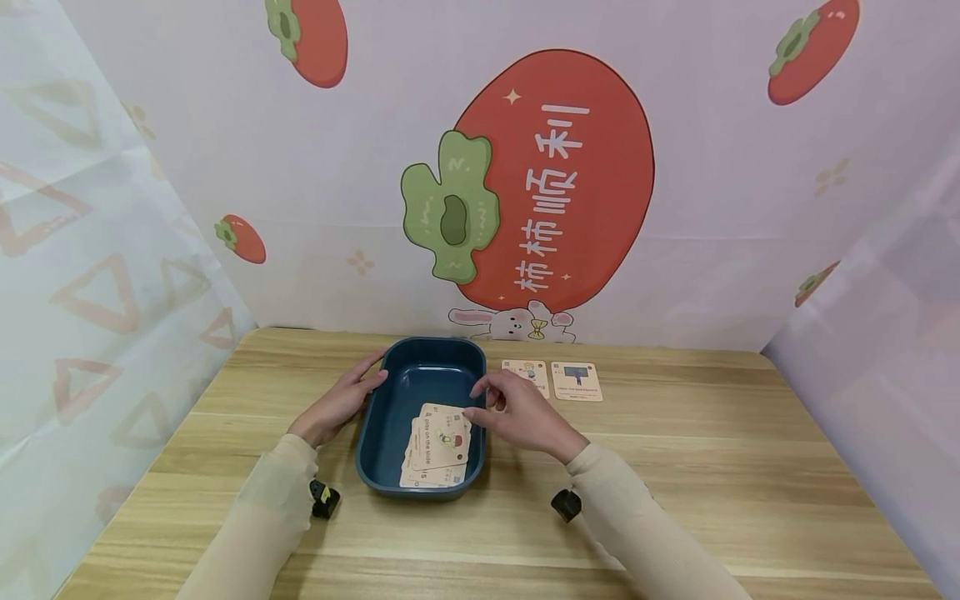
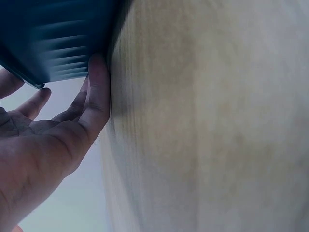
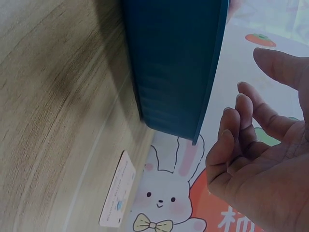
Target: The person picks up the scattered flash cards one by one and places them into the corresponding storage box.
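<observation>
A deep blue rectangular tray (image 1: 390, 442) stands on the table, long side pointing away from me. Several picture cards (image 1: 442, 442) lie in a loose stack at its near end; the top one reads "play on the slide". My left hand (image 1: 341, 408) rests against the tray's left wall, and the left wrist view shows fingers (image 2: 99, 82) touching its outside. Over the right rim hovers my right hand (image 1: 521, 412), fingers loosely bent and thumb apart. Nothing shows between its fingers in the right wrist view, where the hand (image 3: 270, 150) is beside the tray wall.
Two more cards lie right of the tray: one card (image 1: 577, 382) with a blackboard picture and another card (image 1: 525, 371) partly behind my right hand. The wooden table (image 1: 697, 475) meets a printed cloth backdrop (image 1: 697, 275) at the back, with cloth on both sides.
</observation>
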The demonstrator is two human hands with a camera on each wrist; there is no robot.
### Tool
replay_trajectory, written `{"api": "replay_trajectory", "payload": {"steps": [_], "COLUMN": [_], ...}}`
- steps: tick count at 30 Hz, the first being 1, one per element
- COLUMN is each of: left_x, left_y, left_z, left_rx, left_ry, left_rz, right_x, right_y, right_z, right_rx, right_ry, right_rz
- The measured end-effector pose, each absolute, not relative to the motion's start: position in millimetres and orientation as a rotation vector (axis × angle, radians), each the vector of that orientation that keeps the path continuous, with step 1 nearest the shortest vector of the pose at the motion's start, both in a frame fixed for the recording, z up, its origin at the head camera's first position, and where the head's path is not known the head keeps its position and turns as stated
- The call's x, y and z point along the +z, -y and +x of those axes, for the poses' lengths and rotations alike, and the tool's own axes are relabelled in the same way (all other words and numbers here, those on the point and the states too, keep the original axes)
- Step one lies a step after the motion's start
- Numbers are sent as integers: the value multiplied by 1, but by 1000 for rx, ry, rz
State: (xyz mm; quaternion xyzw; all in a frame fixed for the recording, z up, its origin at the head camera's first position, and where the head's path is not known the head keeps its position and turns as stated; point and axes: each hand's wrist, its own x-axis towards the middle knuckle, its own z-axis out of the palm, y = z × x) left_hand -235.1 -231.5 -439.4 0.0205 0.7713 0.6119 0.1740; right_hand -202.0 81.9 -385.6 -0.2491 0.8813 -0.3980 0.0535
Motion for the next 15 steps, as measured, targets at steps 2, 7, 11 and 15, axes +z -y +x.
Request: {"api": "replay_trajectory", "payload": {"steps": [2,7,11,15], "left_x": [-440,-440,-440,-440], "left_y": [231,231,231,231], "left_z": [-235,-235,-235,-235], "left_rx": [1732,1725,1728,1724], "left_ry": [-2189,-2192,-2190,-2194], "left_rz": [49,56,44,51], "right_x": [-385,-387,-388,-389], "right_y": [-83,-90,-97,-104], "right_z": [-202,-203,-204,-205], "right_rx": [-1218,-1226,-1239,-1258], "right_ry": [-2679,-2682,-2683,-2685], "right_rz": [-746,-709,-682,-653]}}
